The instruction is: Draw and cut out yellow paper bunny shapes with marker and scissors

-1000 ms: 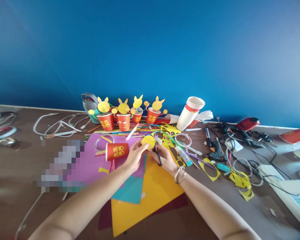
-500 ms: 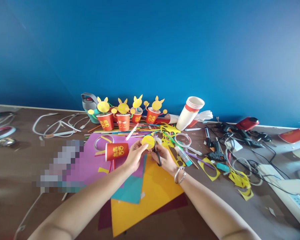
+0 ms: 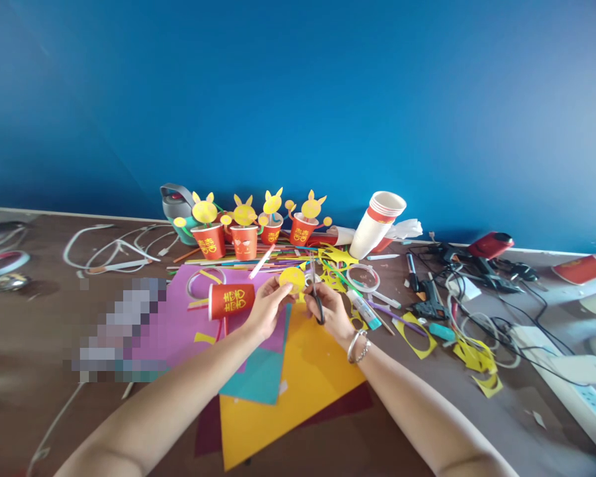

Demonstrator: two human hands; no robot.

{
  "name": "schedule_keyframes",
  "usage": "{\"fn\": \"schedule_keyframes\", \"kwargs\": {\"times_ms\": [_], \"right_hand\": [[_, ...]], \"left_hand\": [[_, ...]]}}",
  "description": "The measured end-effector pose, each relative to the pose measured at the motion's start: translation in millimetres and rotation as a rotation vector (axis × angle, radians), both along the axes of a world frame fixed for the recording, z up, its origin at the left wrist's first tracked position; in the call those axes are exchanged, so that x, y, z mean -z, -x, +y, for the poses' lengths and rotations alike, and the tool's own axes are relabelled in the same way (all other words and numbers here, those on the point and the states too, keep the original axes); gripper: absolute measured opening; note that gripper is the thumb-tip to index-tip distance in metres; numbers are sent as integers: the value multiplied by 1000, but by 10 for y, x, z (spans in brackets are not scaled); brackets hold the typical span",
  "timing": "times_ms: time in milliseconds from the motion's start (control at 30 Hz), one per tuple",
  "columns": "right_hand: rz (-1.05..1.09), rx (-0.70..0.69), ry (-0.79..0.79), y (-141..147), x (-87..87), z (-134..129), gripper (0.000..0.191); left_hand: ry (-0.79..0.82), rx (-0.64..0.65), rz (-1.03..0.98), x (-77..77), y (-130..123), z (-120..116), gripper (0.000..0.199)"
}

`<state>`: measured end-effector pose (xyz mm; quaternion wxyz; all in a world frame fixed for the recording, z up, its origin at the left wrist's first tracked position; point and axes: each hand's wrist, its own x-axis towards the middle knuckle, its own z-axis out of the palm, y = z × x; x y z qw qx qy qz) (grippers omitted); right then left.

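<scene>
Between the thumb and fingers of my left hand (image 3: 267,309) is a round yellow paper disc (image 3: 292,279). My right hand (image 3: 334,314) grips a pair of dark-handled scissors (image 3: 318,303), whose blades point away from me just right of the disc. Both hands are above the coloured paper sheets. A red paper cup (image 3: 231,301) with gold characters lies on its side left of my left hand. Under my wrists spread a yellow sheet (image 3: 308,371), a teal sheet (image 3: 255,377) and a purple sheet (image 3: 171,318).
Several red cups (image 3: 245,244) with yellow rabbit-eared paper heads stand along the blue wall. A leaning cup stack (image 3: 377,225), tape roll (image 3: 363,278), glue stick (image 3: 365,310) and yellow scraps (image 3: 416,336) lie rightward. Farther right are a glue gun (image 3: 431,301), cables and a power strip (image 3: 561,364).
My right hand has shifted slightly right with the scissors, so the blades now stand a little apart from the disc. My left hand has tilted the disc slightly.
</scene>
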<state>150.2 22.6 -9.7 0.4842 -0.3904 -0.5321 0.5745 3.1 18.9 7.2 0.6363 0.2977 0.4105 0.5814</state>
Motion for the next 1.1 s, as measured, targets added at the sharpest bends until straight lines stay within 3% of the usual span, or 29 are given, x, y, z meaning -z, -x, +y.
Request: {"fn": "schedule_keyframes", "kwargs": {"times_ms": [100, 200, 300, 433, 533, 667, 833, 1100], "right_hand": [[40, 176, -17, -56, -53, 76, 31], [63, 278, -5, -119, -121, 151, 33], [44, 237, 29, -158, -182, 187, 34], [24, 61, 54, -157, -239, 174, 32], [59, -11, 46, -132, -275, 148, 27], [195, 82, 30, -102, -318, 131, 26], [334, 205, -17, -79, -329, 133, 31], [235, 151, 16, -121, -241, 179, 31]], "left_hand": [[-24, -24, 81, -45, 34, 21, 26], [-53, 33, 217, -95, 61, 47, 25], [-26, 170, 362, -145, 70, 81, 17], [-39, 339, 565, -304, 80, 151, 10], [-66, 362, 641, -504, 93, 223, 21], [-63, 276, 556, -666, 57, 281, 38], [-17, 237, 381, -487, -30, 190, 40], [-106, 111, 302, -144, -39, -47, 35]]}}
